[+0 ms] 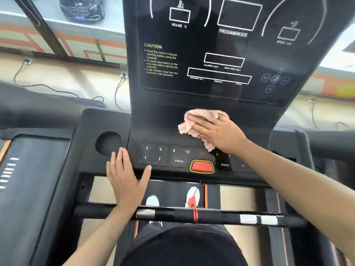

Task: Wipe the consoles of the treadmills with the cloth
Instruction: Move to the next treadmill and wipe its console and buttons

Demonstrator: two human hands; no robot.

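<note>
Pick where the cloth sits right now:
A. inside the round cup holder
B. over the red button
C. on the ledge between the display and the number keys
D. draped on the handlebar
C: the right hand presses the cloth flat on the ledge above the number keys, below the display.

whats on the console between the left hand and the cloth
In the head view, a row of number keys and the PROG key lie between the left hand and the cloth, which the right hand presses flat.
</note>
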